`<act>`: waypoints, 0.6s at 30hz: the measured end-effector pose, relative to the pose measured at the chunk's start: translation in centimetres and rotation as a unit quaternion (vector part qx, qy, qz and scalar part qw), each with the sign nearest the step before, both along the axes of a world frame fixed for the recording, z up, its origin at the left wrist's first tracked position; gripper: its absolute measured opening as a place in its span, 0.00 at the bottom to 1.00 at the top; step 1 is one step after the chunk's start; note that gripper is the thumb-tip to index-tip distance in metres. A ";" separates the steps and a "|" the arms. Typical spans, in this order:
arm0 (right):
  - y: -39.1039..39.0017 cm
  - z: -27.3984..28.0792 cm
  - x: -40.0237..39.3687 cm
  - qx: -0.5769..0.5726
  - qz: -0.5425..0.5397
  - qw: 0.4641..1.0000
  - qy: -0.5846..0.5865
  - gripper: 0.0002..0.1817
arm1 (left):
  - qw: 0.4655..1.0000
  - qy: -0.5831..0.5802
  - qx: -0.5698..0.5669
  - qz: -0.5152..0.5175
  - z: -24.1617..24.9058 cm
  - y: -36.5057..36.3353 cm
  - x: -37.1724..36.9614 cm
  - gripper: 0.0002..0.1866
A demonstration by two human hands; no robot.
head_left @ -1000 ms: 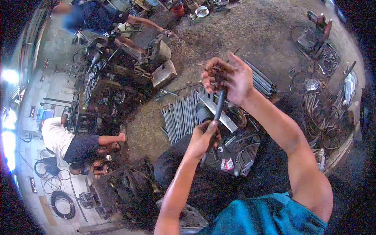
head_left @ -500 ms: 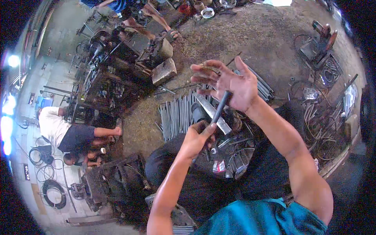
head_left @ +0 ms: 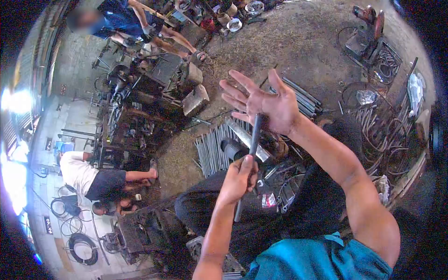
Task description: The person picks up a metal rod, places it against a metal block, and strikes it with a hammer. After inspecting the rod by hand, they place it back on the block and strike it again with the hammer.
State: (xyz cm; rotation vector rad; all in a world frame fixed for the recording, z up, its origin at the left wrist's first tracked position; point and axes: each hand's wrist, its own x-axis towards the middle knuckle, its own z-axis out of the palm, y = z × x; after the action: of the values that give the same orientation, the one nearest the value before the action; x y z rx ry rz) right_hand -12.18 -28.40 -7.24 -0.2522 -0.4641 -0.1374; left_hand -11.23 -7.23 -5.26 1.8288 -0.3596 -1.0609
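Note:
My left hand (head_left: 240, 179) is wrapped round a dark metal rod (head_left: 255, 137), which sticks out above the thumb and below the fist. The rod stands nearly upright in the view. Its upper end overlaps the palm of my right hand (head_left: 268, 105), which is open with fingers spread and the palm towards me. Behind the rod lies a pale flat metal bar (head_left: 242, 136), beside a dark cylinder (head_left: 232, 148). A row of grey rods (head_left: 211, 149) lies on the floor to the left of these.
More rods (head_left: 303, 98) lie beyond my right hand. A red and white packet (head_left: 269, 200) sits between my legs. Machines (head_left: 135, 121) line the left, where a person in white (head_left: 77, 170) bends low. Another person (head_left: 123, 21) stands at the top left. A cut-off saw (head_left: 368, 35) stands top right.
The rod has swung more upright in my left hand, and its lower end now shows below the fist. My right hand's fingers have straightened and spread. The view has shifted, showing more of the standing person.

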 end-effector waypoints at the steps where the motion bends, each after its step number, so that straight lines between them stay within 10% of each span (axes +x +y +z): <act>1: 0.0 -0.1 -0.1 0.002 -0.002 1.000 -0.003 0.47 | 1.000 -0.003 0.002 -0.002 -0.2 0.1 -0.5 0.26; 8: 0.2 0.0 -0.8 0.014 0.033 0.999 0.001 0.48 | 0.941 0.299 -0.159 -0.025 -2.6 0.8 -0.8 0.28; 18: 3.3 -2.1 0.4 -0.018 0.049 0.995 0.083 0.47 | 0.987 0.091 -0.086 0.101 -3.5 1.7 -5.0 0.21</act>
State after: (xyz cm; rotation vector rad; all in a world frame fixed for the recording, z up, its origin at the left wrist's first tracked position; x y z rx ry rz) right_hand -11.83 -25.07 -9.29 -0.2736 -0.3131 -0.0113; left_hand -16.21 -5.56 -8.76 1.5647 -0.1486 -1.0133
